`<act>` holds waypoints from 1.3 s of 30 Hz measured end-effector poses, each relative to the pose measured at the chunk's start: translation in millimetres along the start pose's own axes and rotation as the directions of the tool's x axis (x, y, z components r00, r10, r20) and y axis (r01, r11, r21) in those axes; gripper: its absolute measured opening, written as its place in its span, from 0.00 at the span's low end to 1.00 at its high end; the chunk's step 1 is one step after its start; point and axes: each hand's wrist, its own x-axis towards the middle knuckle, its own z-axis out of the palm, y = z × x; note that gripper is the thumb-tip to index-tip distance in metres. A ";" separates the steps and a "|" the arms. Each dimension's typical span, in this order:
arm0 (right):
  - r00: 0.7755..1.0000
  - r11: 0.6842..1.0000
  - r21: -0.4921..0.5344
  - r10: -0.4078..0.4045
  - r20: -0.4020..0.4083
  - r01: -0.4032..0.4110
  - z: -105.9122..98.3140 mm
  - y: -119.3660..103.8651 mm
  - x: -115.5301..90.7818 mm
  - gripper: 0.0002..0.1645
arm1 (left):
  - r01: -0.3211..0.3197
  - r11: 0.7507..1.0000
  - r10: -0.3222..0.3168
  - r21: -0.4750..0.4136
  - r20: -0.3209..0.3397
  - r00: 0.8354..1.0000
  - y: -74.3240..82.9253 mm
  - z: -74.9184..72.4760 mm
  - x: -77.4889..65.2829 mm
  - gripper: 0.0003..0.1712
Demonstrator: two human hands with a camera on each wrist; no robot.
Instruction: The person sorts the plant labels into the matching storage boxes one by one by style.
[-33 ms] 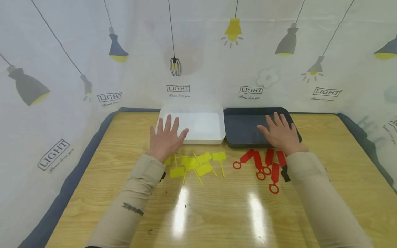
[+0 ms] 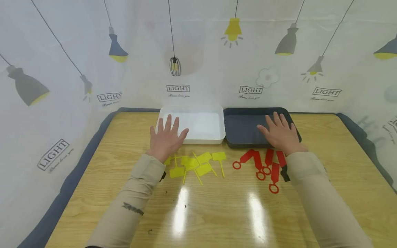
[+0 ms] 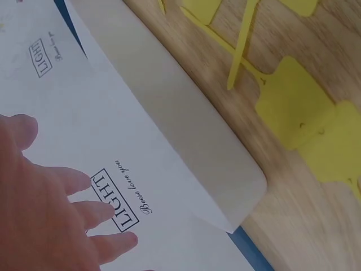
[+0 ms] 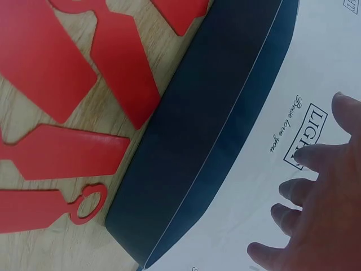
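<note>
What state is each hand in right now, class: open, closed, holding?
Left hand: open, fingers spread, holding nothing, near the white rectangular tray.
Right hand: open, fingers spread, holding nothing, near the dark rectangular tray.

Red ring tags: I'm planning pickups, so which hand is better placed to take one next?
Probably the right hand: it is empty, over the dark tray just beyond the red ring tags. The left hand, over the white tray, is nearer the yellow tags.

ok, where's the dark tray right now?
Head view: the dark tray sits right of centre toward the far side of the table, beside the white tray and just beyond the red tags, with the right hand over its right side.
</note>
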 end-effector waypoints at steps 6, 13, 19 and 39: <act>1.000 1.000 0.002 0.006 -0.019 -0.006 0.0 2.6 -0.3 0.49 | 0.000 1.000 0.000 -0.004 0.017 1.000 4.5 0.3 0.6 0.42; 0.993 0.997 0.067 0.032 -0.109 -0.025 0.0 17.1 -17.9 0.50 | -0.008 0.999 0.008 -0.035 0.002 1.000 5.0 3.0 1.0 0.42; 0.971 0.979 0.164 0.153 -0.183 -0.123 1.8 43.2 -44.2 0.53 | 0.029 0.990 -0.046 -0.136 -0.121 0.992 -15.9 7.3 -2.1 0.41; 0.935 0.884 0.319 0.287 0.210 -0.343 46.1 79.3 -87.5 0.36 | 0.217 0.525 -0.198 -0.823 0.130 0.972 -59.6 34.3 -2.5 0.49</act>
